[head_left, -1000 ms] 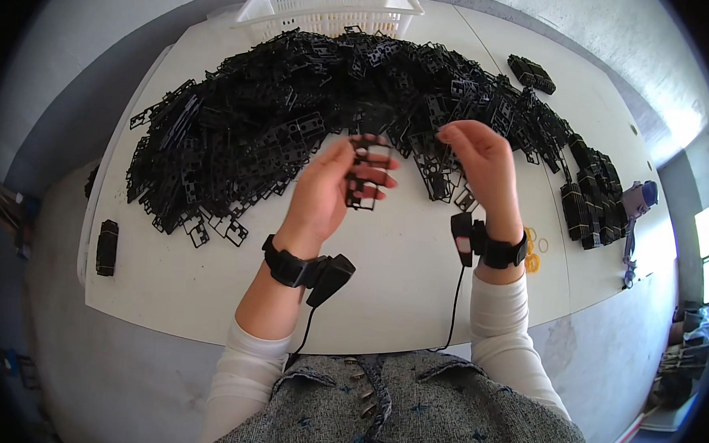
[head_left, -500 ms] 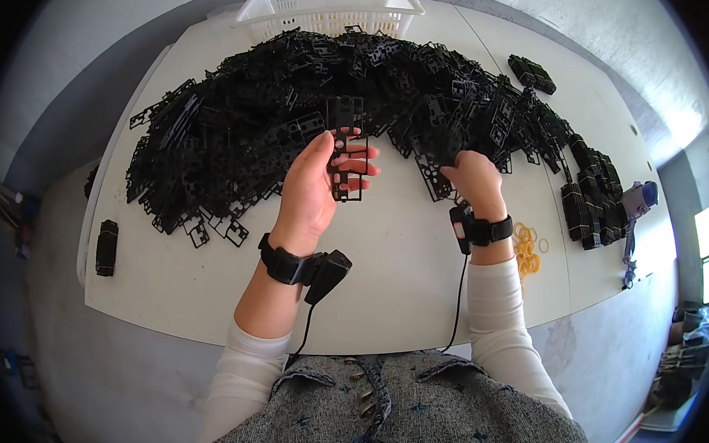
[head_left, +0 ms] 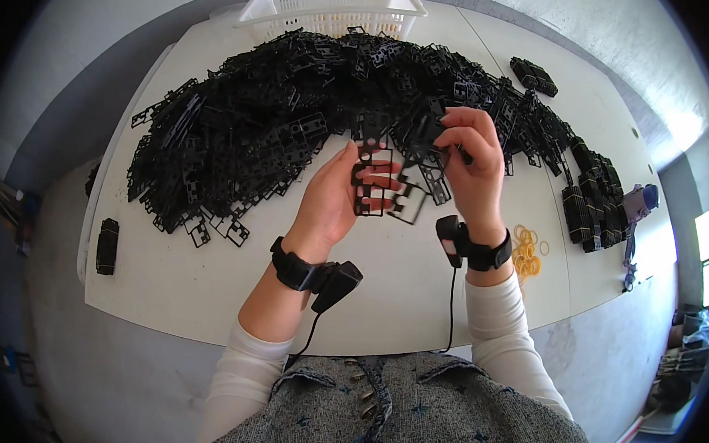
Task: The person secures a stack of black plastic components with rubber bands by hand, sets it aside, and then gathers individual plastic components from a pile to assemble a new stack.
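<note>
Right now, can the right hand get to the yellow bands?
Probably yes: nothing covers the yellow bands, seen beside the right wrist strap, though the right hand seems to hold a black frame.

No text, label, brand, number or sign can be read anywhere in the frame. A pale patch point(head_left: 449, 247) is seen on the black wrist device point(head_left: 447, 228) right of the centre, but no lettering can be made out on it.
</note>
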Motion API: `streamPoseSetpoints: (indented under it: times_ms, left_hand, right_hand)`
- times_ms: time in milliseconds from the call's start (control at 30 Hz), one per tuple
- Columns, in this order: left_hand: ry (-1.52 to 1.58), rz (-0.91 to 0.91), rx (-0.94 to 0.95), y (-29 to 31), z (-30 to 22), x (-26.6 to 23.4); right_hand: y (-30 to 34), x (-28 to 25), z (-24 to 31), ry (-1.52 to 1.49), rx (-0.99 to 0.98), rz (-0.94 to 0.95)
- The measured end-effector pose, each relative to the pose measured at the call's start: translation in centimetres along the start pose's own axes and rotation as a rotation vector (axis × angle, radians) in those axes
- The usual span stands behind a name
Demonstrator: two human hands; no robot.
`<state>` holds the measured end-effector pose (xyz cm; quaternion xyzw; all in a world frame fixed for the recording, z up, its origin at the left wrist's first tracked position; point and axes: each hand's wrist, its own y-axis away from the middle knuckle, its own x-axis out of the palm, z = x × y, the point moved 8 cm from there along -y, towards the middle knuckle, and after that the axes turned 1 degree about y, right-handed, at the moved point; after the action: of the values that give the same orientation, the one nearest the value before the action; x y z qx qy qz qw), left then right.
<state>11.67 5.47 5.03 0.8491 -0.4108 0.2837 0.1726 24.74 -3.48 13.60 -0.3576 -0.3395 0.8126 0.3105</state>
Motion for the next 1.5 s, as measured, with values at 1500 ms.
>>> streamPoseSetpoints:
  times_ms: [1500]
  left_hand:
    - [-0.034,-0.049,0.548,1.8,-3.6,0.5]
  right_hand:
    - [2.7,4.3,-2.3,-1.098,0.813,0.008]
